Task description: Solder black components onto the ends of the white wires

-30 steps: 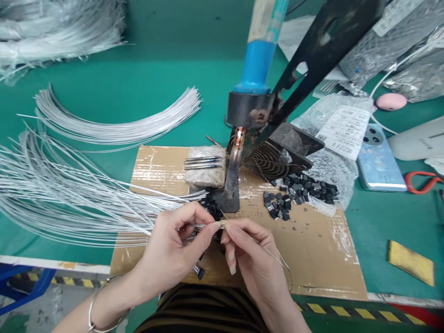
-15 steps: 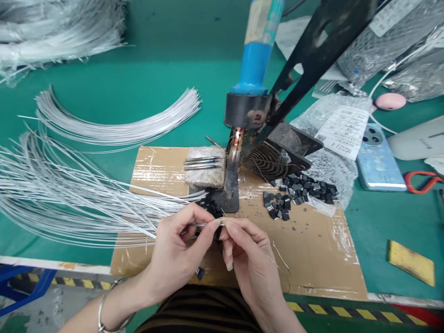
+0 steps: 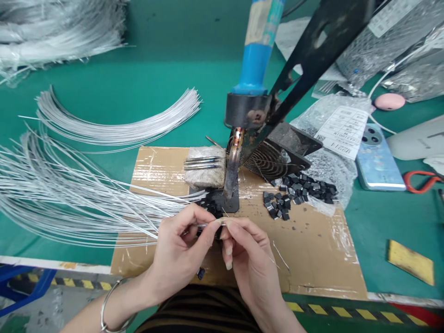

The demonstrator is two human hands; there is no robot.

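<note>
At lower centre, left fingers and right fingers meet, pinching thin wire (likely for steadiness) below the soldering iron.

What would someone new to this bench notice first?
Probably the blue-handled soldering iron, clamped in a black stand and pointing down over the cardboard. Just below its tip, the left hand and right hand pinch fine wire, with white wires fanned out at the left.
</note>
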